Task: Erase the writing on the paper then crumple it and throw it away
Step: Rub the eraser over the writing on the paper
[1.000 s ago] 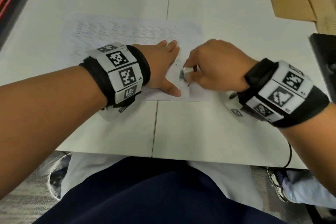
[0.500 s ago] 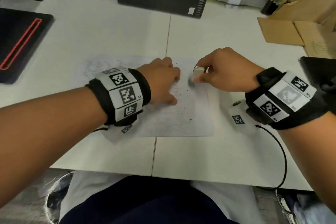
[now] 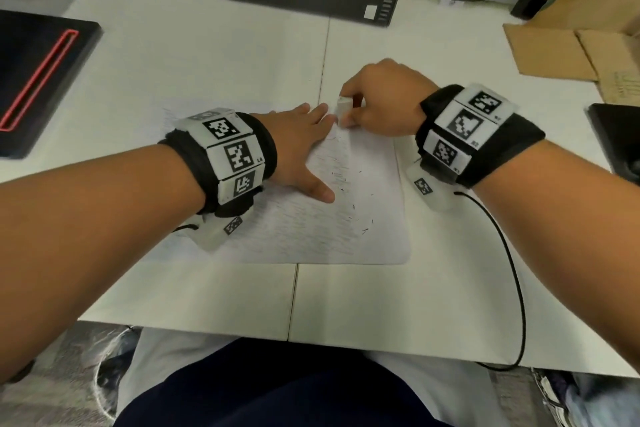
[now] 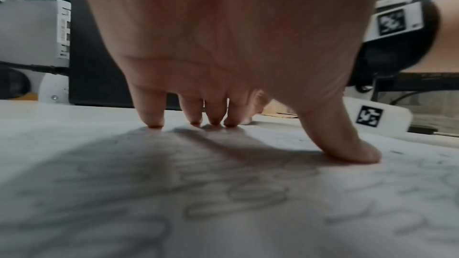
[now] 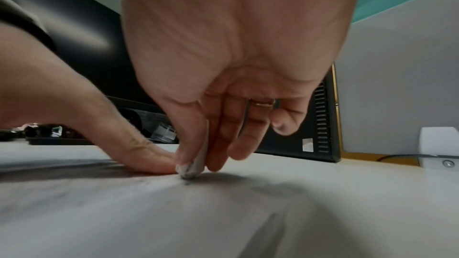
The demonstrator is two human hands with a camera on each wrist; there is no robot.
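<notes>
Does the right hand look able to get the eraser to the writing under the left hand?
Probably not yet. The left hand lies flat on the paper, covering that writing; the right hand holds the eraser just beside its fingers.

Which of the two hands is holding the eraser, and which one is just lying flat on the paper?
The right hand pinches the white eraser at the paper's far edge. The left hand holds nothing: it presses the sheet with straight, spread fingers.

Bare forearms, each with a black wristband (image 3: 266, 149) carrying white square-code tags (image 3: 241, 158); a gold ring (image 5: 262, 103) on one right finger; dark trousers at 6 o'clock.
</notes>
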